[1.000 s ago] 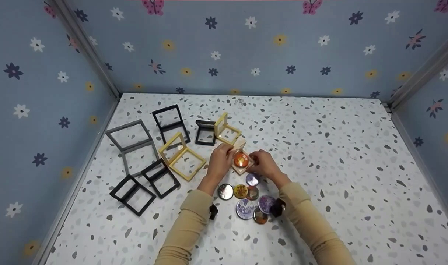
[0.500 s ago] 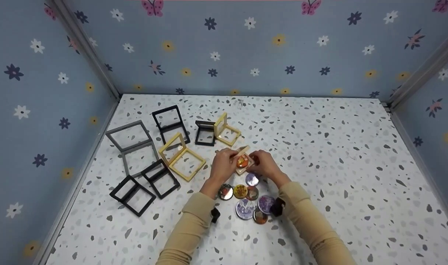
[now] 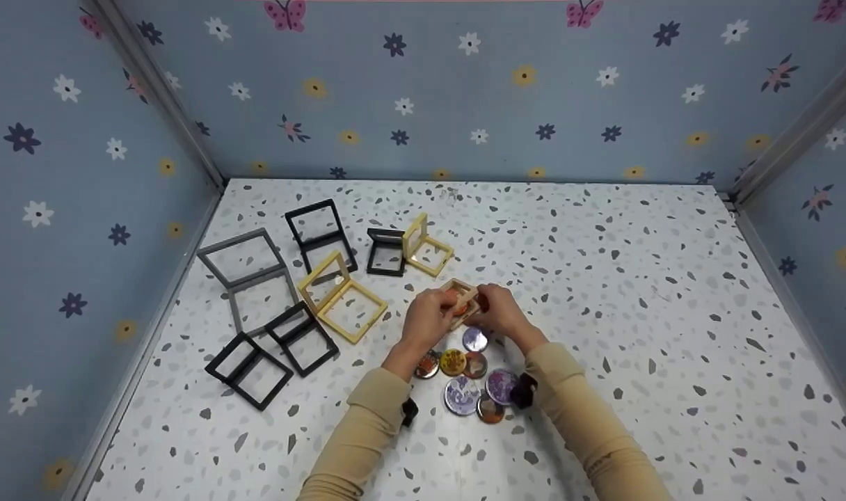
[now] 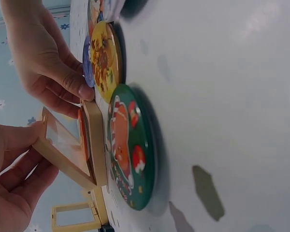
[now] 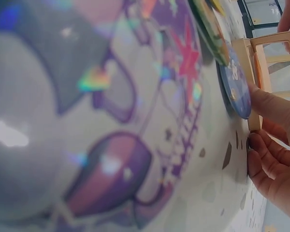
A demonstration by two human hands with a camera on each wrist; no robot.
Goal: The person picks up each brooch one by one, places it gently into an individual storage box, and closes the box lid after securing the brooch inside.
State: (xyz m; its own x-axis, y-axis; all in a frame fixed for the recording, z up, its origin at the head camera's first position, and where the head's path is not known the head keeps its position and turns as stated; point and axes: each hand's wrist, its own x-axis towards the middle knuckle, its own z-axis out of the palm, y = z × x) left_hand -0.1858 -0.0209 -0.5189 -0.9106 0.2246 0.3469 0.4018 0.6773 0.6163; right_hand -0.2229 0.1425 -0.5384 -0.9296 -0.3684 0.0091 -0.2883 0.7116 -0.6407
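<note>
A small hinged beige display frame with clear film windows lies on the table, an orange round badge in its base. My left hand pinches the free edge of the lid, which is tilted partway over the badge. On the other side, my right hand grips the frame's base between thumb and fingers, seen also in the right wrist view. Close by toward me lie several round badges, among them a yellow one, a green-rimmed one and a purple one.
Several other hinged frames stand unfolded to the left and behind: a grey one, a large yellow one, a small yellow one and black ones. A patterned wall rises at the table's back edge.
My left hand has swung the lid of the beige frame over toward the right, so it now partly covers the orange badge. My right hand has stayed at the base.
</note>
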